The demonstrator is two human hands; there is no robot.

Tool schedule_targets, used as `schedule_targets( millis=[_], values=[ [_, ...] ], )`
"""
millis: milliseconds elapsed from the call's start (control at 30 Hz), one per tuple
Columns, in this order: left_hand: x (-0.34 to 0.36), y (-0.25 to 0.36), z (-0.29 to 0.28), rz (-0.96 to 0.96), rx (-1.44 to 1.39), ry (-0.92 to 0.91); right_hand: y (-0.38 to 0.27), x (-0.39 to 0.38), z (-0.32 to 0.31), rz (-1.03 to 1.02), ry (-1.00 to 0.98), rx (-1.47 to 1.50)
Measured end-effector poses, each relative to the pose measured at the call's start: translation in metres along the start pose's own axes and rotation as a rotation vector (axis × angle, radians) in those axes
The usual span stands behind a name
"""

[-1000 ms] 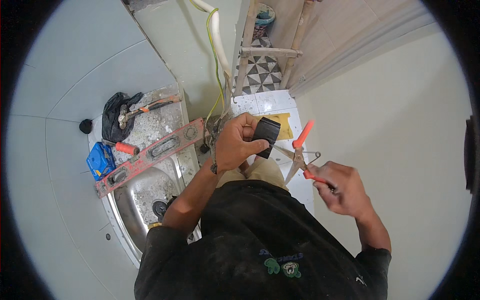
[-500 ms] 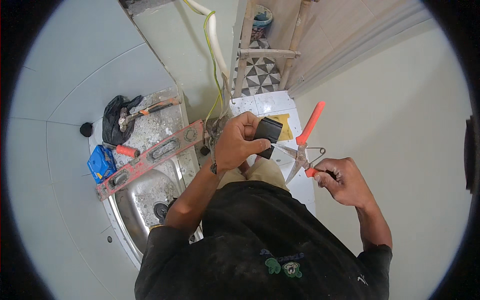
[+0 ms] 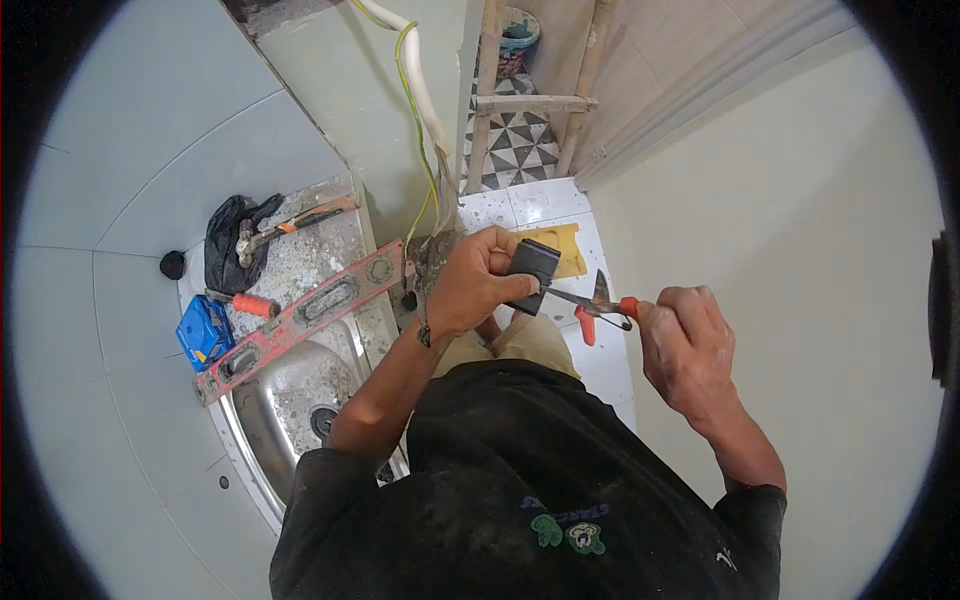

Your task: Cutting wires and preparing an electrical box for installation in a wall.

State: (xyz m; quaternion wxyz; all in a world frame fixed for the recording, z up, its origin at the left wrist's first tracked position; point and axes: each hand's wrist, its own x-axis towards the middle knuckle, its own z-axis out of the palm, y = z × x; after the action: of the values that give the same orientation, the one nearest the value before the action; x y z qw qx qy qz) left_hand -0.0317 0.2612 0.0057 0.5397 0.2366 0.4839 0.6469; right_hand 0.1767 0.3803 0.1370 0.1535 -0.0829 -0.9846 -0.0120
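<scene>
Here, left hand pinches black block by one side; right hand clasps snips.

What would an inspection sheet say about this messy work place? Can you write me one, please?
Surface: steel sink, speckled with pale dirt.
Job's things: black piece; orange-handled cutters, one blade tip at or very near the piece.
Clutter: red level lying across the sink; hammer by a black bag; blue box with an orange-handled tool beside it.
Hands: left hand pinches the black piece between thumb and fingers; right hand grips one cutter handle.
Cables: yellow-green wire hanging by a thick white tube.
Surroundings: wooden ladder, bucket, patterned floor tiles; other people: nothing seen.
</scene>
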Motion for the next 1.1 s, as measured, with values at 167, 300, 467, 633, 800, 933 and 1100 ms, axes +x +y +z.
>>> schedule_targets(
  millis=[167, 300, 467, 633, 800, 933, 1100],
  values=[
    [0.003, -0.009, 0.001, 0.028, 0.105, 0.024, 0.002, 0.008, -0.009, 0.413, -0.434, 0.322],
    [0.001, -0.014, -0.001, 0.027, 0.12, 0.027, 0.024, 0.012, -0.011, 0.451, -0.692, 0.58],
    [0.003, -0.017, -0.008, 0.009, 0.068, 0.02, 0.023, -0.004, 0.006, 0.646, -0.674, 1.179],
    [0.006, -0.014, -0.014, -0.06, -0.034, 0.012, 0.009, -0.025, 0.027, -0.134, -0.316, 0.125],
    [0.008, -0.009, -0.015, 0.072, 0.055, 0.0, 0.013, -0.01, 0.031, 0.437, -0.506, 0.473],
    [0.007, -0.009, -0.015, 0.029, 0.112, -0.031, 0.022, 0.007, 0.013, 0.574, -0.818, 0.62],
    [0.005, -0.012, -0.017, 0.022, -0.024, -0.008, 0.018, 0.001, 0.02, 0.337, -0.581, 0.64]
  ],
)
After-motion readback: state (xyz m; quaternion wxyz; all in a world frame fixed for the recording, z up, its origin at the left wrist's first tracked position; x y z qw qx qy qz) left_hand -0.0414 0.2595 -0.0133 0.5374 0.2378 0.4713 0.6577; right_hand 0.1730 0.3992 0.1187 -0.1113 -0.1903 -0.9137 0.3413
